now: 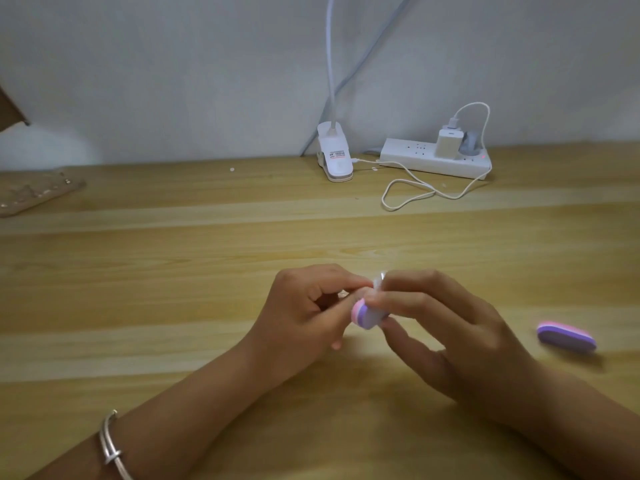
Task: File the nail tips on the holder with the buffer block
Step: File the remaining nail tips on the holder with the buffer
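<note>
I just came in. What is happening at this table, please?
A person works at a wooden table with both hands close together. The right hand pinches a small pink and purple buffer block. The left hand seems to pinch a clear nail tip against it. A second block lies to the right. A clip lamp and power strip stand behind.

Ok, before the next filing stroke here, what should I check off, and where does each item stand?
1. Buffer block gripped by the right hand: ok.
2. Clear nail tip pinched by the left hand: ok, though blurred.
3. Block touching the tip's edge: cannot tell, fingers hide it.
4. Holder near the hands: not ok, it lies far left on the table.
5. Second buffer block clear of the hands: ok, lying apart to the right.
</note>
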`<state>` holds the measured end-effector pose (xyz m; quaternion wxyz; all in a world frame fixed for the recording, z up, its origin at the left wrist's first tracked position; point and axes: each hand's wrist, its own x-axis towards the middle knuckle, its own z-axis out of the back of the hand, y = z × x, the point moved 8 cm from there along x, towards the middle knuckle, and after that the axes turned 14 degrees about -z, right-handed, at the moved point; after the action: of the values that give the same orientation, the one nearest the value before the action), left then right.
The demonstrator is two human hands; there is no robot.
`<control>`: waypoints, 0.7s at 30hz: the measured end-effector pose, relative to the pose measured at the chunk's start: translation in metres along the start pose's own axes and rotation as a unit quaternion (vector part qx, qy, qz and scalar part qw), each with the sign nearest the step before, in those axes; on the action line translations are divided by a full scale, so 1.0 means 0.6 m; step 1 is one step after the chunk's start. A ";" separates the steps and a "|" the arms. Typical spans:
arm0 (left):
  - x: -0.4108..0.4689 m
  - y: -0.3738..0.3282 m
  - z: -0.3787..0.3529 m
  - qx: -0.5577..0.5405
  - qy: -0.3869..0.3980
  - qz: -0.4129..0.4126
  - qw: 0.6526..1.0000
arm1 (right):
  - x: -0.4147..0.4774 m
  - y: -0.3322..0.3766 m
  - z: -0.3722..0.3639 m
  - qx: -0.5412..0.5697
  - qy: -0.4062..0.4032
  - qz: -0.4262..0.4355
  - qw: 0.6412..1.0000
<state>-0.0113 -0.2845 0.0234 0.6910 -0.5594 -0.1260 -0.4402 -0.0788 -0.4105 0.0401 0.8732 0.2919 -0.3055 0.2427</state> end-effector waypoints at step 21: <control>0.003 0.001 0.002 0.042 0.002 -0.002 0.999 | 0.012 -0.031 0.013 -0.024 -0.006 -0.039 0.999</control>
<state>-0.0097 -0.2843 0.0245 0.7130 -0.5287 -0.1441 -0.4374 -0.0660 -0.4271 0.0433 0.8870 0.2839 -0.3051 0.1990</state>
